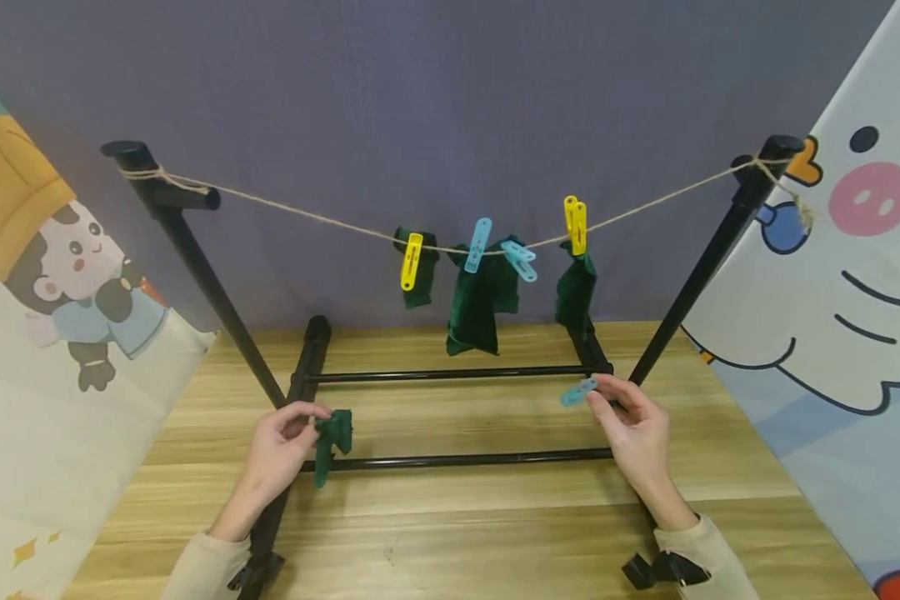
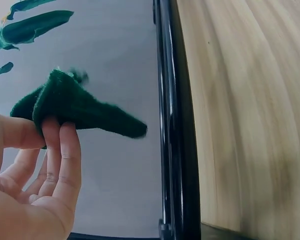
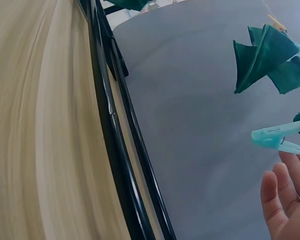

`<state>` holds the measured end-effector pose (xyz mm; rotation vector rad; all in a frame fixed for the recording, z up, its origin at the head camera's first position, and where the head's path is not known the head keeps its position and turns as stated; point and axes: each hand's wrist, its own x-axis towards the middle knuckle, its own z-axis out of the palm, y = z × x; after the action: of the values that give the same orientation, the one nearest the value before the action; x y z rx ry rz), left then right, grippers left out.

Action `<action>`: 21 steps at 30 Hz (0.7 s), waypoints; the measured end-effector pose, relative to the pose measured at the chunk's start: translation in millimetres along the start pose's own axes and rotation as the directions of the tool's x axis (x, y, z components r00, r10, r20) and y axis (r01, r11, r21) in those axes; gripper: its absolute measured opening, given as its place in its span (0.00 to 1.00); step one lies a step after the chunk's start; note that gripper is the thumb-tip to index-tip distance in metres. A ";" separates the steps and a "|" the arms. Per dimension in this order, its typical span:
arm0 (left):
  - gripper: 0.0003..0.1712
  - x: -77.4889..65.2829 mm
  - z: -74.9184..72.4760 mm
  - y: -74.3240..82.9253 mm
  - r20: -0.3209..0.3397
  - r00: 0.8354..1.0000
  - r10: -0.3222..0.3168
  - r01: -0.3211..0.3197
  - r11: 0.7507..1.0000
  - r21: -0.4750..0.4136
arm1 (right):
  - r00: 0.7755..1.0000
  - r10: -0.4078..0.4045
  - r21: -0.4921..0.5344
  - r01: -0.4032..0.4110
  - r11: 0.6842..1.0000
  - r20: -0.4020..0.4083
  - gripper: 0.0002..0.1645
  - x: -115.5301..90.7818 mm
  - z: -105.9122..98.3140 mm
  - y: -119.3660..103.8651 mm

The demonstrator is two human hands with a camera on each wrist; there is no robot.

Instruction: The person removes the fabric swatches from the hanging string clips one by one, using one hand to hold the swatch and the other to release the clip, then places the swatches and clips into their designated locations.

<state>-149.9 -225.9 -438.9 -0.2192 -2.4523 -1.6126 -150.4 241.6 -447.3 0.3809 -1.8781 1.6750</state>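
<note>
My left hand (image 1: 279,446) pinches a small dark green cloth (image 1: 334,433) between thumb and fingers, and its lower end hangs loose. In the left wrist view the same cloth (image 2: 75,102) looks folded, with a narrow end sticking out to the right. Between thumb and fingertips, my right hand (image 1: 633,429) holds a light blue clothespin (image 1: 578,392), its jaws pointing left, away from the palm. Up on the twine (image 1: 300,213), a yellow clothespin (image 1: 412,262) clips one green cloth piece (image 1: 422,283). A larger green piece (image 1: 474,312) hangs from blue clothespins (image 1: 478,245).
Another yellow clothespin pair (image 1: 575,225) holds a green piece (image 1: 576,292) at the line's right. The twine is tied to two black posts (image 1: 210,275) of a frame with low crossbars (image 1: 457,460). A wooden tabletop (image 1: 450,525) lies underneath, and a grey panel (image 1: 420,108) stands behind.
</note>
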 end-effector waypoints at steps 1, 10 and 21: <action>0.12 -0.8 -0.7 -0.7 0.004 1.000 -0.001 0.001 1.000 0.002 | 1.000 0.009 -0.011 -0.009 1.000 0.009 0.15 -0.9 -1.8 0.4; 0.15 -6.1 -5.2 -9.0 0.040 0.999 -0.026 0.026 1.000 0.000 | 0.997 0.036 -0.084 -0.031 0.996 0.061 0.14 -8.5 -7.3 0.6; 0.14 -9.2 -7.1 -16.7 0.122 0.987 -0.104 0.101 0.994 0.029 | 0.981 0.103 -0.156 -0.078 0.985 0.162 0.15 -18.9 -11.7 10.5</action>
<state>-144.2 -239.2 -453.3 -0.1976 -2.6134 -1.6574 -138.8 251.5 -466.5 0.3922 -2.1602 1.5895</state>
